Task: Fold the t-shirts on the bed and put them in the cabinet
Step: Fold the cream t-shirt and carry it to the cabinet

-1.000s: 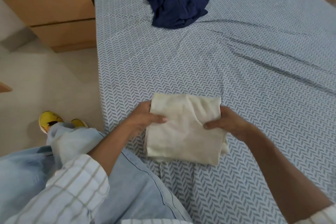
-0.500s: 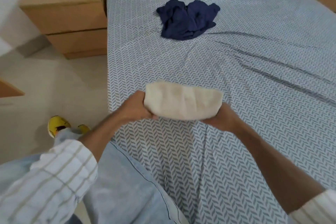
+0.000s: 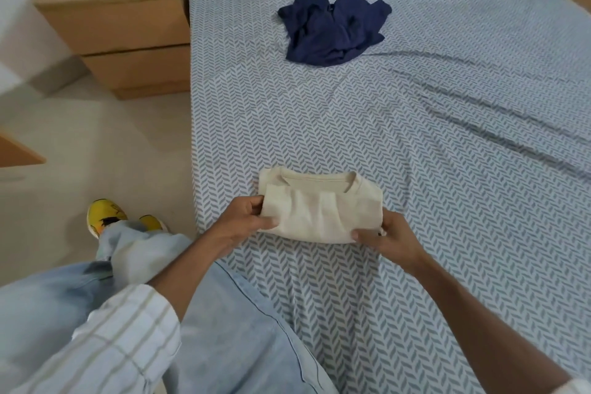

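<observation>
Cream t-shirt (image 3: 319, 208) folded; left hand (image 3: 243, 222), right hand (image 3: 388, 238) pinch ends.

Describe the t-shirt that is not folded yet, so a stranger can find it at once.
On the bed with the herringbone sheet, look toward the far end, just before the pillows. The navy t-shirt lies there crumpled and untouched, unlike the folded cream t-shirt held near the front edge.

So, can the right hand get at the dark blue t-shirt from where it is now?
Probably yes, but not immediately. The right hand grips the folded cream t-shirt, so it must let go first. Only bare bed sheet lies between it and the crumpled dark blue t-shirt, farther up the bed.
</observation>
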A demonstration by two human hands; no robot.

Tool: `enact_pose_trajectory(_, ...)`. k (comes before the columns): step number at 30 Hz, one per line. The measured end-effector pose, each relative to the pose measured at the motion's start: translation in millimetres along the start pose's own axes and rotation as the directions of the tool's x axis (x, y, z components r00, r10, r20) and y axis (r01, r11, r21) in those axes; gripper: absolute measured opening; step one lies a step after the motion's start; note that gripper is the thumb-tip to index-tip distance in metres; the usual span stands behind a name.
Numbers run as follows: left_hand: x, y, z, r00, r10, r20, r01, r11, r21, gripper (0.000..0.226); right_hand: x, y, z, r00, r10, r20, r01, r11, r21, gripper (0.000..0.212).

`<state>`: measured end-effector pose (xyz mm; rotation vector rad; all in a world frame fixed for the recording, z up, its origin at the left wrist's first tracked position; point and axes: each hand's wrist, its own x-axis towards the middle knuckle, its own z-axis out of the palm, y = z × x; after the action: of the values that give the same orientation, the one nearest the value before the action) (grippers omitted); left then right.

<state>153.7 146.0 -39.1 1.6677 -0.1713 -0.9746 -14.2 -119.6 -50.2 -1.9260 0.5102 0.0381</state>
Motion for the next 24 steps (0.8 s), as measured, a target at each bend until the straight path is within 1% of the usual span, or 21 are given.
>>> enact_pose_trajectory(1,-3.8,-4.2,0.0,1.000,0.016,-0.012,-0.016,0.999,0.038,0.044,-4.0,5.7,-1.0,1.000,-0.021,0.007,0.021,1.000,-0.022,0.037)
enact_pose_trajectory(2,-7.2,-10.8,-2.1,0.999,0.040,-0.019,-0.038,0.993,0.113,0.046,-9.4,12.9,-2.1,0.997,-0.059,0.042,0.063,0.994,-0.095,0.041)
enact_pose_trajectory(3,-11.4,-17.6,-4.1,0.996,0.091,-0.005,-0.088,0.975,0.205,0.048,-15.7,19.5,-2.9,0.989,-0.116,0.089,0.132,0.969,-0.209,0.043)
enact_pose_trajectory(4,-14.5,-26.1,-6.2,0.986,0.161,0.033,-0.163,0.938,0.306,0.046,-21.8,28.2,-3.4,0.969,-0.198,0.147,0.238,0.912,-0.335,0.041)
enact_pose_trajectory(5,-18.2,-33.3,-7.0,0.968,0.233,0.092,-0.250,0.871,0.424,0.042,-27.7,39.0,-3.6,0.942,-0.269,0.199,0.332,0.827,-0.453,0.039)
enact_pose_trajectory(6,-21.8,-39.5,-7.9,0.948,0.274,0.161,-0.317,0.768,0.556,0.039,-35.7,46.2,-2.6,0.922,-0.292,0.254,0.386,0.741,-0.550,0.043)
enact_pose_trajectory(8,-27.8,-47.3,-10.3,0.934,0.227,0.277,-0.357,0.543,0.760,0.042,-52.0,50.9,-0.2,0.910,-0.256,0.325,0.413,0.616,-0.671,0.053)
enact_pose_trajectory(9,-31.2,-48.2,-10.5,0.936,0.184,0.301,-0.352,0.461,0.815,0.045,-56.9,53.6,0.8,0.906,-0.265,0.331,0.424,0.594,-0.684,0.057)
enact_pose_trajectory(10,-34.3,-47.5,-10.2,0.935,0.173,0.310,-0.355,0.424,0.834,0.046,-60.2,55.2,0.8,0.907,-0.286,0.309,0.421,0.609,-0.672,0.059)
enact_pose_trajectory(11,-37.2,-45.6,-8.2,0.930,0.197,0.309,-0.366,0.444,0.818,0.046,-60.5,56.9,0.8,0.914,-0.318,0.251,0.403,0.647,-0.647,0.061)
enact_pose_trajectory(12,-37.5,-45.5,-6.2,0.928,0.257,0.270,-0.368,0.516,0.773,0.045,-58.9,55.1,1.2,0.925,-0.350,0.149,0.364,0.700,-0.615,0.061)
enact_pose_trajectory(13,-37.9,-43.7,-2.5,0.931,0.320,0.176,-0.346,0.617,0.707,0.043,-53.6,54.4,2.0,0.932,-0.362,0.019,0.307,0.761,-0.572,0.059)
enact_pose_trajectory(14,-36.2,-42.1,0.7,0.934,0.357,0.025,-0.292,0.720,0.629,0.042,-48.3,47.6,3.9,0.935,-0.337,-0.107,0.236,0.820,-0.521,0.055)
enact_pose_trajectory(15,-33.6,-38.5,4.0,0.921,0.363,-0.139,-0.232,0.800,0.553,0.040,-42.0,38.5,6.0,0.940,-0.268,-0.213,0.140,0.868,-0.476,0.047)
enact_pose_trajectory(16,-29.3,-33.6,7.5,0.897,0.346,-0.276,-0.174,0.849,0.498,0.034,-34.4,28.2,8.0,0.939,-0.168,-0.300,0.024,0.903,-0.429,0.039)
enact_pose_trajectory(17,-23.4,-29.0,12.1,0.877,0.309,-0.368,-0.116,0.879,0.463,0.023,-27.3,19.0,9.0,0.933,-0.036,-0.357,-0.100,0.929,-0.356,0.032)
enact_pose_trajectory(18,-17.8,-23.2,15.2,0.868,0.256,-0.426,-0.050,0.898,0.438,0.013,-17.9,10.9,10.1,0.917,0.111,-0.383,-0.218,0.943,-0.250,0.031)
enact_pose_trajectory(19,-9.9,-19.7,17.6,0.869,0.186,-0.459,0.028,0.907,0.420,0.017,-9.1,5.5,10.4,0.891,0.239,-0.387,-0.318,0.936,-0.153,0.035)
enact_pose_trajectory(20,1.4,-17.0,18.4,0.873,0.111,-0.475,0.104,0.909,0.403,0.029,2.2,2.4,9.3,0.860,0.344,-0.378,-0.393,0.917,-0.061,0.039)
enact_pose_trajectory(21,11.4,-16.3,18.1,0.874,0.045,-0.484,0.168,0.906,0.387,0.041,10.8,-0.7,9.7,0.835,0.417,-0.358,-0.440,0.898,0.020,0.039)
enact_pose_trajectory(24,33.9,-13.2,18.7,0.872,-0.081,-0.483,0.298,0.870,0.392,0.072,27.8,-6.7,14.1,0.816,0.499,-0.291,-0.473,0.866,0.161,0.032)
